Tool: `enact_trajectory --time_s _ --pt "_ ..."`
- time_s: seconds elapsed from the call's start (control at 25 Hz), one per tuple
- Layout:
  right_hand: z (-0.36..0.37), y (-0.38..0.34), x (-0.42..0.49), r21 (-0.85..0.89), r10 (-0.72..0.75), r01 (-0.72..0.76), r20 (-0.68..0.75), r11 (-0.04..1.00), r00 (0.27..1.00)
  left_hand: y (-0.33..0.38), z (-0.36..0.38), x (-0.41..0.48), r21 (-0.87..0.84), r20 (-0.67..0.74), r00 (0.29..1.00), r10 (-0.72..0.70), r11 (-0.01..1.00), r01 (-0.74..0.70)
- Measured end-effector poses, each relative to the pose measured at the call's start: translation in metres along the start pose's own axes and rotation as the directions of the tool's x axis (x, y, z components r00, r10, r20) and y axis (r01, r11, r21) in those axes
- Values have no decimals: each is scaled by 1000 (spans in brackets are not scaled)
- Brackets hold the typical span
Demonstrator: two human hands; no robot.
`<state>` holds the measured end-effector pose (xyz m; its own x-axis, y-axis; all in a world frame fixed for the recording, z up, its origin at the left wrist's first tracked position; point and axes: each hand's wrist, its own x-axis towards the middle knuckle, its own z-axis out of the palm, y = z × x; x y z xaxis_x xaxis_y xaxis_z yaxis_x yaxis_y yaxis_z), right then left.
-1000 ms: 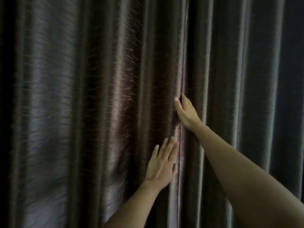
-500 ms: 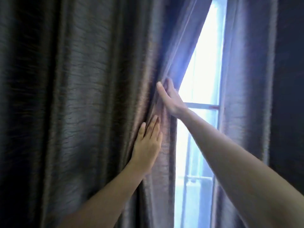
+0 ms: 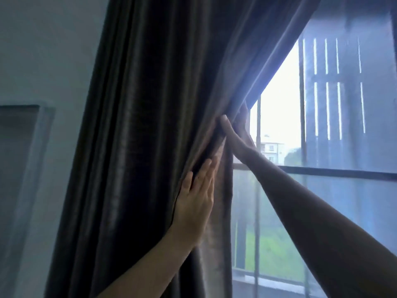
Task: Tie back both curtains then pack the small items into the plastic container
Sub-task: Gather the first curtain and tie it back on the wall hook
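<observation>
The dark brown left curtain (image 3: 150, 125) hangs bunched into deep folds at the left of the window. My left hand (image 3: 195, 203) lies flat against its front folds with the fingers stretched out. Higher up, my right hand (image 3: 238, 136) has the curtain's inner edge, with the thumb in front of the cloth and the fingers hidden behind it. The other curtain, the small items and the plastic container are out of view.
The uncovered window (image 3: 322, 201) with dark bars fills the right side, with a railing, grass and buildings beyond it. A pale wall (image 3: 53, 50) is left of the curtain, with a dark framed panel (image 3: 17, 147) at the far left.
The two curtains were shut together; the left one has been pushed far to the left by both hands. The window and the wall have come into view, and the right curtain has left the frame.
</observation>
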<state>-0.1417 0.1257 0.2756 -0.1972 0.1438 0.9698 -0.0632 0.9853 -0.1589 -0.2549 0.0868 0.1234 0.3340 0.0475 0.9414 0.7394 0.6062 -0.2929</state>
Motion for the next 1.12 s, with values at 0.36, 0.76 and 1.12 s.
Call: enact_trajectory --time_s 0.36,0.76,1.12 --pt "121 -24 43 -92 38 -47 -97 995 995 -117 50 -34 -155 249 950 -190 960 233" --pt "253 -31 99 -182 77 -58 100 982 992 -227 104 -59 -273 542 726 -424 728 629" --pt "364 -43 130 -129 125 -102 187 986 974 -301 122 -94 -267 438 675 -593 631 728"
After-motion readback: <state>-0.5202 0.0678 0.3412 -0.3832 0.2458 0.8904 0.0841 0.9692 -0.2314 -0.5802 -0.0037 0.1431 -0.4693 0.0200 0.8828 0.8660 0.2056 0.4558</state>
